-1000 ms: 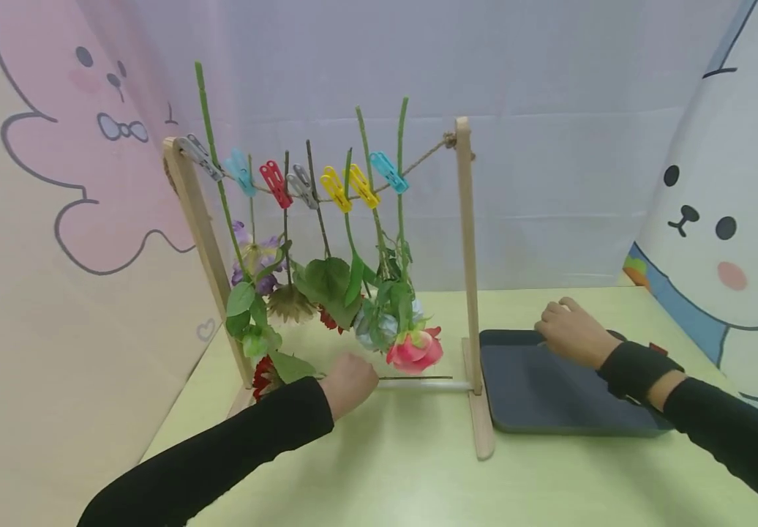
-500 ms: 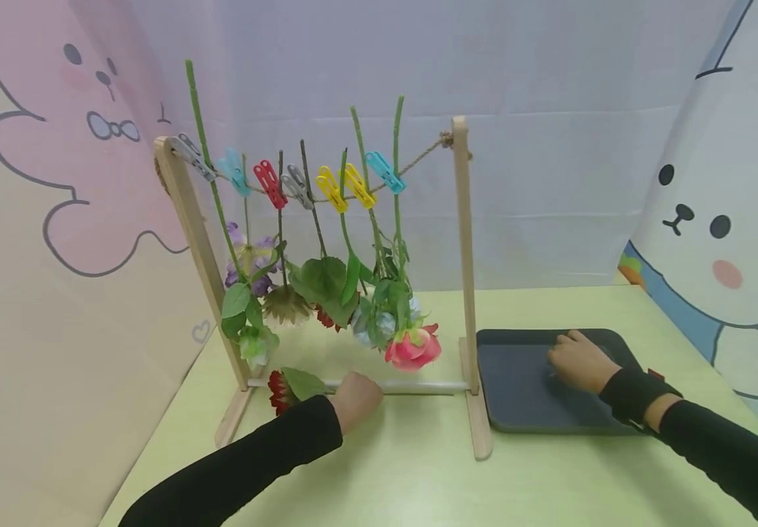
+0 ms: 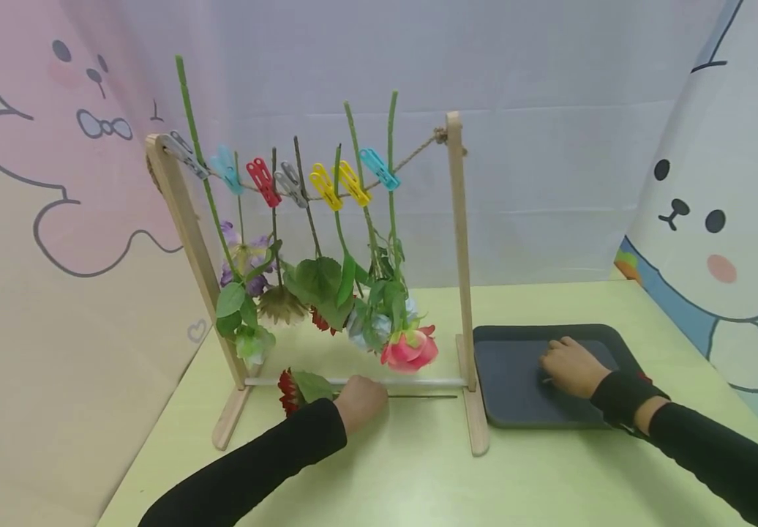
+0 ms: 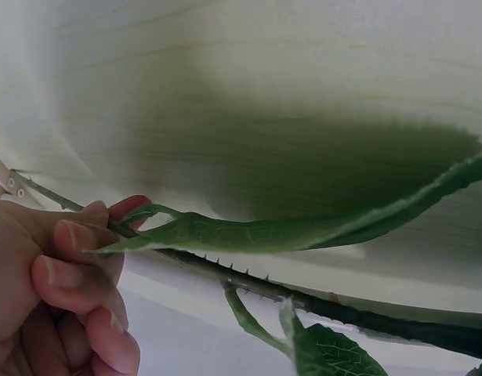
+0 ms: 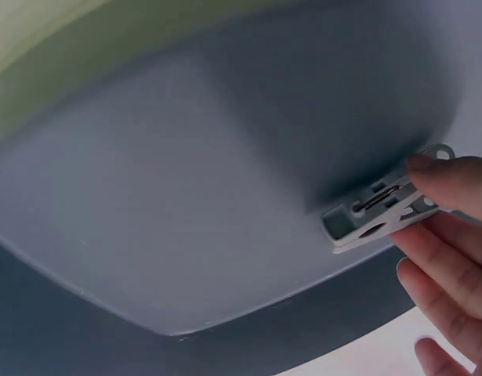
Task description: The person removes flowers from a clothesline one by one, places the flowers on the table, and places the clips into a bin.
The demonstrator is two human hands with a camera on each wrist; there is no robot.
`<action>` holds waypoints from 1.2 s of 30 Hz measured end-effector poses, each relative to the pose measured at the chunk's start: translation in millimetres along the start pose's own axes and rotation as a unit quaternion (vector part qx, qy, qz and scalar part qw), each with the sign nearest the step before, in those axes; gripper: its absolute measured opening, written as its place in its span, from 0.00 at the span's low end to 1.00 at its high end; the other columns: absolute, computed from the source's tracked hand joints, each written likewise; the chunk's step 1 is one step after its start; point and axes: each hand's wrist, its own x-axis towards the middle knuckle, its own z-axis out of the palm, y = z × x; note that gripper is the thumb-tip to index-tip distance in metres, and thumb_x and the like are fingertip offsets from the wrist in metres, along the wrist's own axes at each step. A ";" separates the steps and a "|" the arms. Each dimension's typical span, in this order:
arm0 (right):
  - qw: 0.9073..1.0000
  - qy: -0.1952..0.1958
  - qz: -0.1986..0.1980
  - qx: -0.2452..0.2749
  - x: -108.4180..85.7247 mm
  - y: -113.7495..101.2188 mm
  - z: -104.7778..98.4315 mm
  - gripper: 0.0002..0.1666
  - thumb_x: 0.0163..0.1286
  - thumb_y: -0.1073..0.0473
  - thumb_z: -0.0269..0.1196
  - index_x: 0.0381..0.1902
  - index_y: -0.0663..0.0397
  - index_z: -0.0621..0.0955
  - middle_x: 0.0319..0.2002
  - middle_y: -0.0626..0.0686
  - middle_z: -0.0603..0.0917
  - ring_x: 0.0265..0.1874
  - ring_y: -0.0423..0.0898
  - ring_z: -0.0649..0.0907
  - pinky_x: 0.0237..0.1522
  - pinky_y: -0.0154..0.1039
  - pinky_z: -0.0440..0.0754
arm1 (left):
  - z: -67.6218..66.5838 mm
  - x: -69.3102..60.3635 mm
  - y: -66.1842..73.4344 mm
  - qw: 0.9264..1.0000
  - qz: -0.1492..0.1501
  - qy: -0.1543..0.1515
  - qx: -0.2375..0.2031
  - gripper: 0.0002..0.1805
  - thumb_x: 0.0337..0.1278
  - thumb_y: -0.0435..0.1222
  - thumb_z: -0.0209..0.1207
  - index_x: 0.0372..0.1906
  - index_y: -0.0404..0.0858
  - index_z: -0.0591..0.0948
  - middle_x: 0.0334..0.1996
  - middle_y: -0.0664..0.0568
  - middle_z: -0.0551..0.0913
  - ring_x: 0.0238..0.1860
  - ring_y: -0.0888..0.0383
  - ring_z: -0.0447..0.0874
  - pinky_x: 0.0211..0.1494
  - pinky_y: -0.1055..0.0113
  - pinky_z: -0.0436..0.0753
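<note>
My left hand (image 3: pixel 362 404) pinches the thorny dark stem (image 4: pixel 248 282) of a red flower (image 3: pixel 290 392) with green leaves (image 4: pixel 288 232). The flower lies low by the rack's bottom bar, its stem pointing right. Over the dark grey tray (image 3: pixel 511 407), my right hand (image 3: pixel 573 367) holds a light grey clothespin (image 5: pixel 374 215) between thumb and fingers. Its jaws look closed, close above the tray floor. Other flowers hang upside down from a rope on the wooden rack (image 3: pixel 461 249), held by grey, blue, red and yellow clothespins (image 3: pixel 264 182).
A pink rose (image 3: pixel 410 350) hangs lowest near the right post. The white bottom bar (image 3: pixel 418 383) joins the rack's two feet. The rack's right foot (image 3: pixel 477 424) stands beside the tray. A printed curtain (image 3: pixel 550 183) hangs behind the pale yellow table (image 3: pixel 418 468).
My left hand has brought the red flower slightly nearer, its stem now in front of the bottom bar. My right hand has gone down into the tray, then shifted slightly left.
</note>
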 end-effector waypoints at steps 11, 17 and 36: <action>1.000 -0.005 0.009 0.013 1.1 -4.3 -2.8 0.10 0.45 0.66 0.70 0.19 0.52 0.78 0.19 0.48 0.77 0.23 0.46 0.71 0.26 0.36 0.63 | -229.4 -15.5 -23.1 0.999 -0.017 -0.036 -0.003 0.20 0.50 0.30 0.57 0.08 0.47 0.71 0.08 0.60 0.70 0.12 0.67 0.66 0.15 0.70 0.66; 0.999 -0.018 0.019 0.024 -0.8 -4.3 -4.5 0.09 0.45 0.66 0.70 0.21 0.52 0.79 0.20 0.48 0.77 0.24 0.45 0.70 0.25 0.36 0.63 | -110.0 -4.1 -16.4 1.000 -0.008 0.010 -0.009 0.19 0.47 0.30 0.54 0.07 0.50 0.69 0.07 0.59 0.69 0.11 0.64 0.64 0.14 0.65 0.64; 0.999 -0.030 0.042 0.015 -1.2 4.5 -6.8 0.11 0.43 0.68 0.71 0.21 0.53 0.79 0.20 0.48 0.78 0.24 0.46 0.68 0.27 0.38 0.64 | -125.5 0.9 -20.5 0.999 -0.005 -0.019 -0.038 0.15 0.46 0.39 0.61 0.12 0.49 0.70 0.09 0.59 0.69 0.12 0.64 0.67 0.15 0.66 0.65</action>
